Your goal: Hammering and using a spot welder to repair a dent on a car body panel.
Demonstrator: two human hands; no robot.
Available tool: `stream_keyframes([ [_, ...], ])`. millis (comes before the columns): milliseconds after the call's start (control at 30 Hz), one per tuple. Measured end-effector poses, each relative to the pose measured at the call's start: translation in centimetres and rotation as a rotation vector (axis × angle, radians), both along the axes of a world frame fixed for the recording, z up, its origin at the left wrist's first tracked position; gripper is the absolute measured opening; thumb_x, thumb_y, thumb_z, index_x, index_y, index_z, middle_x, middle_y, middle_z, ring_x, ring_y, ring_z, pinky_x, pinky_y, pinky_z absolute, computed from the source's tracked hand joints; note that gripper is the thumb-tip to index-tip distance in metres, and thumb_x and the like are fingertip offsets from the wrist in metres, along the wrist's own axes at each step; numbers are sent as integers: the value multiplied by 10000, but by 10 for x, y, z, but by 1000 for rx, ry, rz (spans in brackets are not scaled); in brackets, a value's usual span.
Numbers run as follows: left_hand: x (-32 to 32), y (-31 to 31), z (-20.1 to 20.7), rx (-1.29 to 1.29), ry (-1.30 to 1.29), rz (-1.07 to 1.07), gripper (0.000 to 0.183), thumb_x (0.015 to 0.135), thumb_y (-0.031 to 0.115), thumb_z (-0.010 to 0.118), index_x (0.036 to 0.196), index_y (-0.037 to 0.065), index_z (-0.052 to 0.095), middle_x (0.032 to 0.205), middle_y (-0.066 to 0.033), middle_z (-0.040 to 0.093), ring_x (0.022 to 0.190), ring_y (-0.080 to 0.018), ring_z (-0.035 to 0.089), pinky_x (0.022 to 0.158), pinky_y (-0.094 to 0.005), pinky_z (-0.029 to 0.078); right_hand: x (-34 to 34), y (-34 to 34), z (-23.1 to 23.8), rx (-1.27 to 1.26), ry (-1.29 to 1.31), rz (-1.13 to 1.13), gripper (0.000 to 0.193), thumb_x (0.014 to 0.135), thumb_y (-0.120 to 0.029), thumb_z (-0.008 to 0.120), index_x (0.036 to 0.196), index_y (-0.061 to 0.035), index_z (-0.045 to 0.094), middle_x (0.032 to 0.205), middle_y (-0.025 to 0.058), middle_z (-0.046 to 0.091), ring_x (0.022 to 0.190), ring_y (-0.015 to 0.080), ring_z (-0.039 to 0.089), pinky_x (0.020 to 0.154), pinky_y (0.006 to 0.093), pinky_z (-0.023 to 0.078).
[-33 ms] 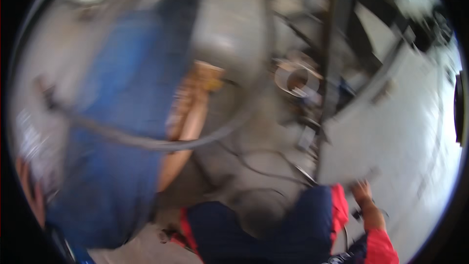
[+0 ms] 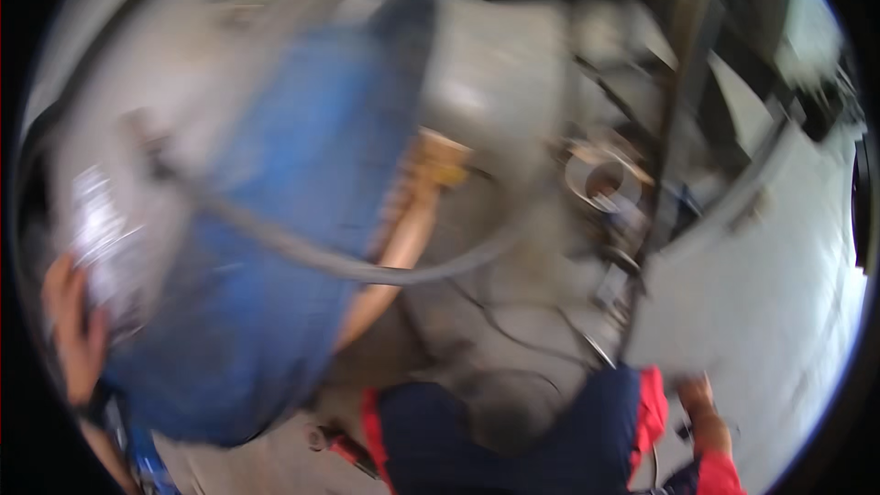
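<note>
The right hand is low at the right, knuckles bunched, over a pale grey surface; blur hides whether the fingers grip anything. A small grey shape sits just beside the fingertips, and a dark item lies near the wrist. The red sleeve reaches the forearm. Left of it are navy trousers with red side stripes, and beyond them a red tool lies near the other knee. Ahead, a thin cord curves over the floor, and a round white pot with something brown inside stands near a dark post. A big blue shape, perhaps cloth, slants across the left, crossed by a grey hose, with a bare arm along its right side. At the left edge, a bare hand with spread fingers touches or overlaps shiny plastic; I cannot tell whose hand it is, or whether it grips.
</note>
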State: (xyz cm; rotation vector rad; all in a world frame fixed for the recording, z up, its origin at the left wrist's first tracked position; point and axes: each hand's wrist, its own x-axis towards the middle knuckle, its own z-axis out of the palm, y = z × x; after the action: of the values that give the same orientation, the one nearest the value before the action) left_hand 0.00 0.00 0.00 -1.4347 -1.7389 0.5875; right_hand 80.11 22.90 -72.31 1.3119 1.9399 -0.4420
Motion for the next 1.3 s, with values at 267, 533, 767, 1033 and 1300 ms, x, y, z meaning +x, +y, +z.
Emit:
stream_keyframes([
  [267, 45, 23, -6, 213, -305, -161, 517, 702, 107, 738, 1194, 58, 588, 1313, -154, 472, 1083, -353, 483, 947, -424, 423, 54, -7, 89, 279, 54, -232, 453, 957, -389, 483, 1279, -79, 558, 1016, 136, 678, 845, 268, 633, 774, 464, 452],
  [533, 10, 7, 4, 343, -562, -240, 506, 713, 137, 793, 1174, 52, 602, 1238, -151, 462, 933, -298, 539, 804, -380, 491, -129, -87, 361, 477, 1192, -1059, 426, 1011, -413, 443, 925, -36, 620, 628, 40, 564, 535, 161, 528, 468, 298, 416],
  [767, 11, 6, 6, 332, -595, -254, 380, 819, 168, 703, 1188, 136, 617, 1185, -153, 465, 823, -352, 617, 713, -417, 509, -280, -99, 414, 147, 1716, -558, 202, 931, -62, 469, 1078, 21, 578, 546, -45, 430, 426, 36, 369, 388, 218, 281],
  [1033, 5, -1, 7, 366, -749, -261, 427, 814, 128, 702, 1222, 120, 574, 1060, -153, 551, 923, -364, 618, 797, -400, 502, -507, -87, 529, -367, 2076, -182, 229, 997, -175, 508, 1133, 6, 540, 721, -26, 517, 615, 37, 434, 541, 208, 376],
  [1300, 5, 31, 24, 553, -1492, -88, 790, 750, -89, 681, 1424, 31, 288, 1039, -126, 640, 1015, -175, 597, 889, -310, 456, -626, -72, 589, -102, 2221, 69, 309, 1035, -241, 431, 1176, 22, 515, 637, -6, 479, 543, 46, 368, 502, 213, 302],
])
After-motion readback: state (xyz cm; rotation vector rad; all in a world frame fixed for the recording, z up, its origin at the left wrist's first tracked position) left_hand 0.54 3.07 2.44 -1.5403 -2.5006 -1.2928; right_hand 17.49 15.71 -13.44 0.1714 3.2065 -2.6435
